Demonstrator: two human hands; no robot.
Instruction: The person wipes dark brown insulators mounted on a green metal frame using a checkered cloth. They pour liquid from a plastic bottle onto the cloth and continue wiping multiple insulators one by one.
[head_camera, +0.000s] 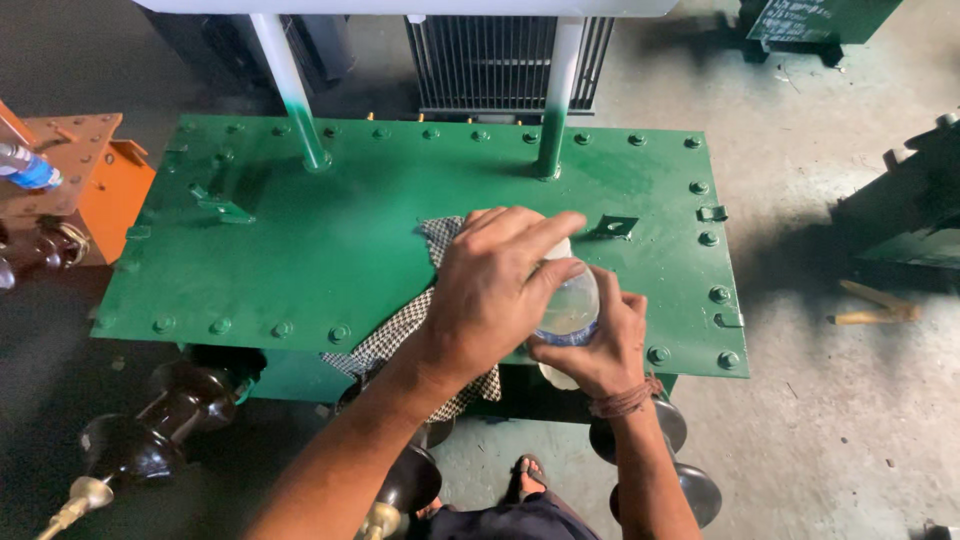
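Head view: bottle (570, 310), clear plastic, tilted, over near edge of green surface (300, 250) beside checkered cloth (400, 330). Our right hand (598, 345) wraps its lower body; our left hand (500, 290) closes over its top from above.

Lid plate (330, 240): green. Cloth (395, 335): blk/wht check. Bottle (570, 305): clear. Insulators (165, 420): dk brown, brass tips. Box (95, 180): orange. Posts (285, 80): white, green base.
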